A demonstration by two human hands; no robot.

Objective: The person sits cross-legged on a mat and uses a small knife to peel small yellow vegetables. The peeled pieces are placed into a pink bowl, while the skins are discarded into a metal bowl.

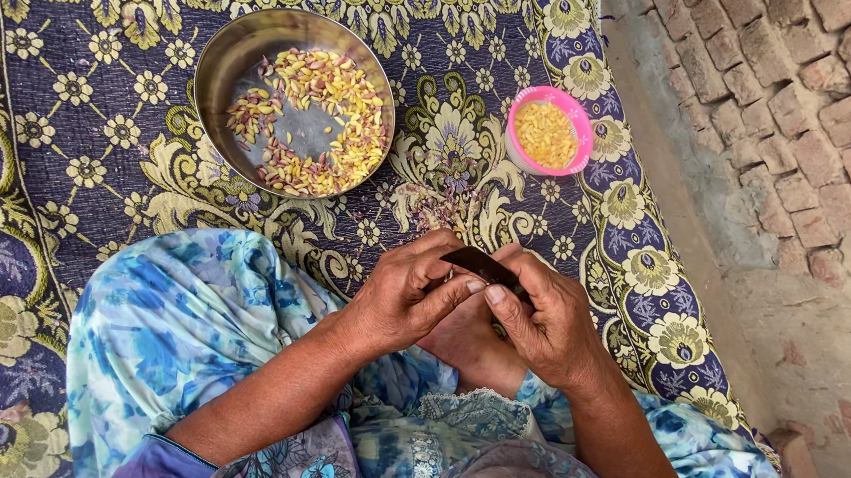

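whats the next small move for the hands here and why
Probably ease the dark blade against whatever sits between the thumbs: both hands, left hand and right hand, pinch it over the lap, while the steel bowl holds unpeeled kernels and the pink bowl yellow ones.

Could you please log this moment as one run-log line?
left hand: pinches dark blade | right hand: on blade | steel bowl: nuts | pink bowl: yellow pieces

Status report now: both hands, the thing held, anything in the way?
Left hand and right hand pinch a dark flat piece. Steel bowl, pink bowl lie apart. Nothing between.
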